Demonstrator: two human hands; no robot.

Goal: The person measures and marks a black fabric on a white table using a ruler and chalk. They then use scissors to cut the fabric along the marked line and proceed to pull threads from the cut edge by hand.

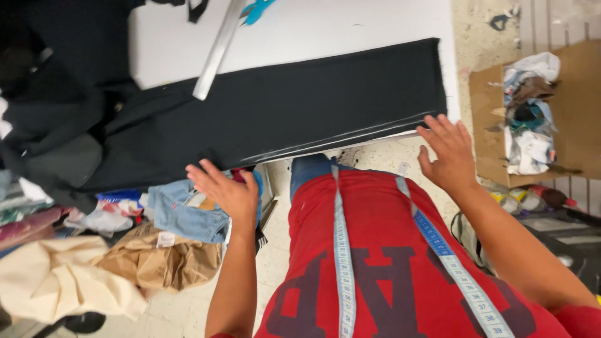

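**Black cloth spread on the worktop, both hands open at its near edge**

A long folded piece of black cloth [300,106] is laid across the white worktop [350,28], its near edge overhanging. The left hand [222,188] is held just below that edge, fingers [199,174] spread apart and gripping nothing. The right hand [447,153] is held at the cloth's right corner, fingers likewise apart and empty. A metal ruler [216,53] is seen lying slantwise over the cloth's far edge. A blue measuring tape [343,250] is draped over the red shirt. Folded denim [184,216] and crumpled brown paper [159,260] are heaped under the left hand.
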